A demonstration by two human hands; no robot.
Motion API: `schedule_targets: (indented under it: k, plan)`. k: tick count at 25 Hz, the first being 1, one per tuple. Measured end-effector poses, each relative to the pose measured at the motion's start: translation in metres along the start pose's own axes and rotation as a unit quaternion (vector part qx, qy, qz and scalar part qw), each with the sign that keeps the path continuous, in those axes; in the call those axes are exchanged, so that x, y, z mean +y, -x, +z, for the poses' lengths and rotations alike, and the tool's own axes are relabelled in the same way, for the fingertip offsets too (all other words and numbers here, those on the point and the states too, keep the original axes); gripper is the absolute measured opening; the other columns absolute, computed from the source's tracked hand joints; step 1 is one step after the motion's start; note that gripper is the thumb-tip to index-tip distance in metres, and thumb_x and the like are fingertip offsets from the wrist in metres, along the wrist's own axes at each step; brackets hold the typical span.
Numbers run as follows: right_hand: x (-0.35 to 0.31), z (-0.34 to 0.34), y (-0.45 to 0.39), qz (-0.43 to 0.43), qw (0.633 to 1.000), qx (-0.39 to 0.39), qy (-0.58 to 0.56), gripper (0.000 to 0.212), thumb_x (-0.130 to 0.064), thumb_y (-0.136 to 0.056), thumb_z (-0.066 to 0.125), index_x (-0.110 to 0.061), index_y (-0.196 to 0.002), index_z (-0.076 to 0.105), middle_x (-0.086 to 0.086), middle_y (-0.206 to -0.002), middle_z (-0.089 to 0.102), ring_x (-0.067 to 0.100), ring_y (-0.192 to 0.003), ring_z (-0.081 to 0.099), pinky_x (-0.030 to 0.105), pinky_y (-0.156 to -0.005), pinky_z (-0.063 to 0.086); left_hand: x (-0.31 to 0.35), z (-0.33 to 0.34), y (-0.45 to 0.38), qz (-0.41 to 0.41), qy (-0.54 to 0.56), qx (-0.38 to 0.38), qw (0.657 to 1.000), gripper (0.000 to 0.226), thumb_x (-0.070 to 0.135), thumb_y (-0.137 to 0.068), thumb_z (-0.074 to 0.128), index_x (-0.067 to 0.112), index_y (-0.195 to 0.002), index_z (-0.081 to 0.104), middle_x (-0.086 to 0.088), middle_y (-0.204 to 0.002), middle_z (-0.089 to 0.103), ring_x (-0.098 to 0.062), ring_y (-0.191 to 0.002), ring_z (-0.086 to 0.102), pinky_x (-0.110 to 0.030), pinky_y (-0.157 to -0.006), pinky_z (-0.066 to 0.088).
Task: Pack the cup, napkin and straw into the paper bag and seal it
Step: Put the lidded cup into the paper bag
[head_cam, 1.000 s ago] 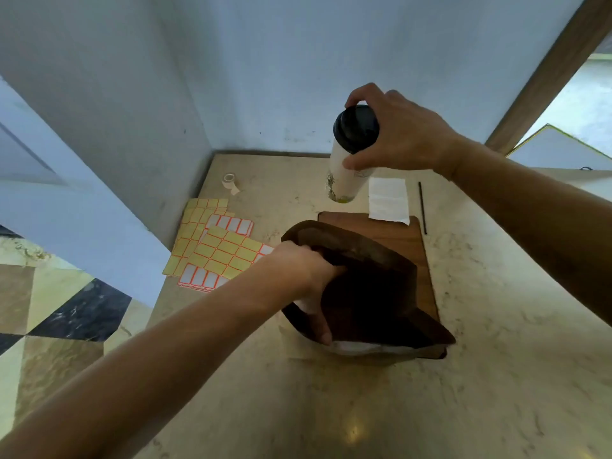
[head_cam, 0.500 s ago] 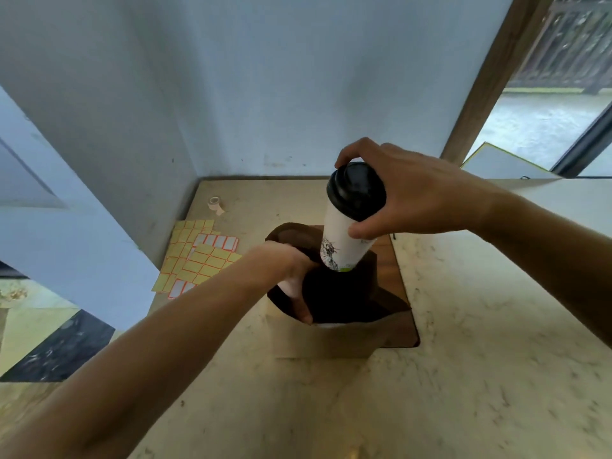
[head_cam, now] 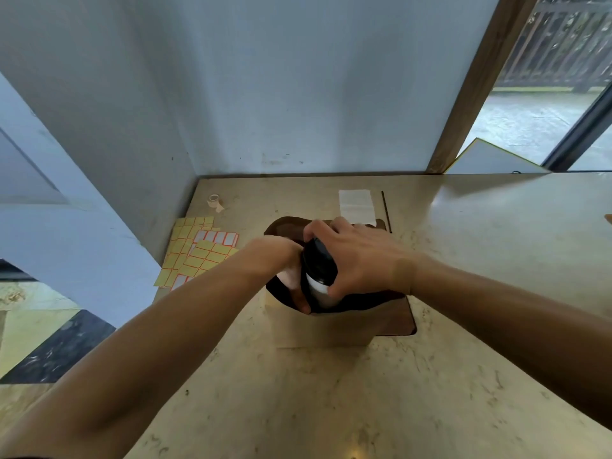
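A brown paper bag (head_cam: pixel 318 329) stands open in the middle of the counter, on a wooden board (head_cam: pixel 402 321). My right hand (head_cam: pixel 361 260) grips the black lid of a white paper cup (head_cam: pixel 318 271), whose lower part is down inside the bag's mouth. My left hand (head_cam: pixel 281 260) holds the bag's left rim, fingers curled into the opening. A white napkin (head_cam: pixel 356 204) lies flat behind the bag. Just right of the napkin lies a thin dark straw (head_cam: pixel 386 211).
Sheets of yellow and red-bordered stickers (head_cam: pixel 198 251) lie left of the bag. A small tape roll (head_cam: pixel 214 201) sits near the back-left corner. Walls close the counter at the back and left; a wooden frame (head_cam: pixel 470 94) rises at the back right.
My right hand has lowered the cup from above the bag into its mouth. My left hand has kept its hold on the bag's rim.
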State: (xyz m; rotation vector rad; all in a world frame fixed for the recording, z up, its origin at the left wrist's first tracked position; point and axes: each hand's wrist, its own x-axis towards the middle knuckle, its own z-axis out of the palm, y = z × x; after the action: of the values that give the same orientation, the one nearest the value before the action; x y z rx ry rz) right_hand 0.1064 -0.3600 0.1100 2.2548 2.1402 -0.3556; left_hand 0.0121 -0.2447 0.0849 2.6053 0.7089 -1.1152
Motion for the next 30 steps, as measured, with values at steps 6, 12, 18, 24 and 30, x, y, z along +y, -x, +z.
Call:
schedule_targets:
  k: [6,12,18,24,30]
  plan:
    - [0.004,0.029,-0.008,0.02,0.999,-0.022,-0.013,0.085,-0.056,-0.064,0.072,-0.036,-0.129,0.022,0.002,-0.109,0.046,0.024,-0.086,0.054,0.036,-0.068,0.053,-0.011,0.011,-0.009,-0.001,-0.008,0.01,1.0,0.099,0.068,-0.059,0.077,0.027,-0.142,0.04,0.0,-0.137,0.05,-0.029,-0.128,0.045,-0.044,-0.108,0.036]
    - [0.009,0.053,-0.025,0.04,0.991,-0.098,0.081,0.081,-0.056,-0.074,0.067,-0.027,-0.137,0.025,0.009,-0.126,0.047,0.03,-0.099,0.059,0.038,-0.079,0.055,-0.017,0.021,-0.01,-0.014,-0.067,0.052,0.996,0.119,0.079,-0.047,0.074,0.029,-0.146,0.032,-0.001,-0.146,0.043,-0.03,-0.135,0.038,-0.048,-0.111,0.034]
    - [0.006,0.069,-0.041,0.01,0.983,-0.13,0.129,0.095,-0.055,-0.076,0.067,-0.02,-0.148,0.016,0.011,-0.131,0.046,0.026,-0.098,0.061,0.033,-0.073,0.052,-0.017,0.025,-0.009,-0.015,-0.07,0.082,0.994,0.129,0.078,-0.044,0.076,0.025,-0.149,0.025,-0.004,-0.152,0.035,-0.031,-0.139,0.032,-0.05,-0.112,0.034]
    - [0.007,0.091,-0.062,-0.037,0.974,-0.148,0.168,0.095,-0.059,-0.081,0.059,-0.02,-0.151,0.008,0.014,-0.144,0.038,0.029,-0.098,0.062,0.033,-0.07,0.051,-0.027,0.027,-0.003,0.007,-0.068,0.098,0.993,0.14,0.076,-0.051,0.075,0.027,-0.153,-0.007,-0.004,-0.163,0.008,-0.029,-0.148,0.011,-0.05,-0.118,0.021]
    - [0.005,0.116,-0.082,-0.118,0.972,-0.153,0.136,0.077,-0.056,-0.087,0.054,-0.026,-0.15,0.02,0.008,-0.153,0.031,0.034,-0.133,0.04,0.046,-0.104,0.042,-0.03,0.031,-0.009,0.03,-0.061,0.112,0.991,0.139,0.078,-0.05,0.074,0.035,-0.15,-0.013,-0.001,-0.163,0.007,-0.028,-0.149,0.007,-0.052,-0.118,0.018]
